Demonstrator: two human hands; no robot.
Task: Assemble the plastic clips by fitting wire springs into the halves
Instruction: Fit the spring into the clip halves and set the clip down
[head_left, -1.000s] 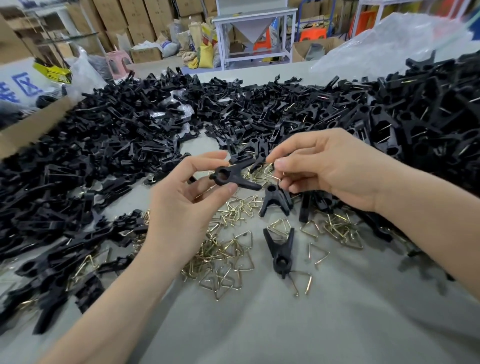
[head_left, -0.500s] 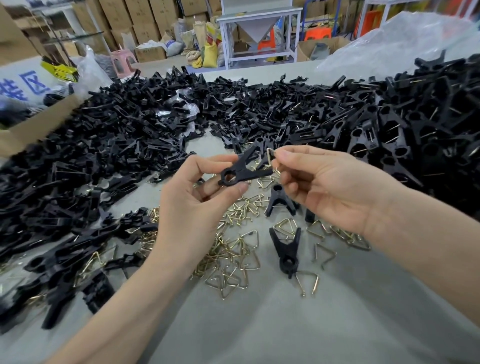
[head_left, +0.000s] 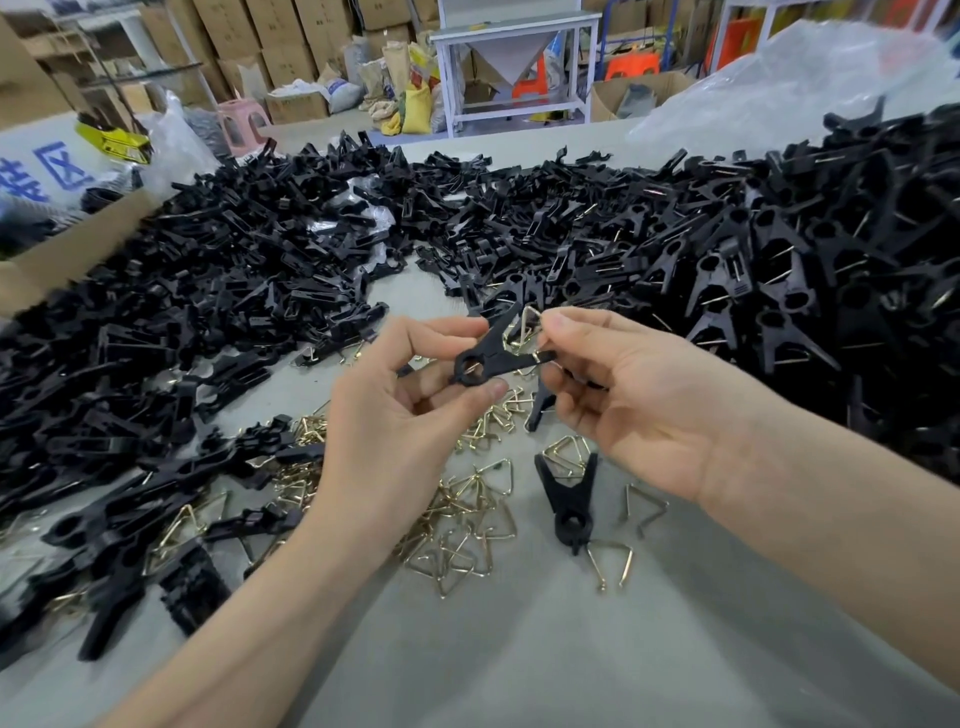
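My left hand (head_left: 395, 415) pinches a black plastic clip (head_left: 493, 353) by its ringed end, its two arms splayed toward the right. My right hand (head_left: 639, 395) pinches a brass wire spring (head_left: 530, 319) between thumb and forefinger, right at the clip's open arms. Both hands hover above the grey table (head_left: 519, 649). Below them lies a scatter of triangular brass springs (head_left: 467, 514). Another black clip (head_left: 569, 499) lies on the table with a spring (head_left: 613, 564) at its ringed end.
A heap of black clip halves (head_left: 208, 291) covers the table's left and back. A big pile of clips with springs (head_left: 810, 260) fills the right. A cardboard box (head_left: 57, 260) stands at far left, a clear plastic bag (head_left: 810, 73) at back right.
Both hands rose from the spring scatter. The right hand came up holding a brass spring and brought it to the clip's arms; the left hand turned the clip's arms toward the right hand.
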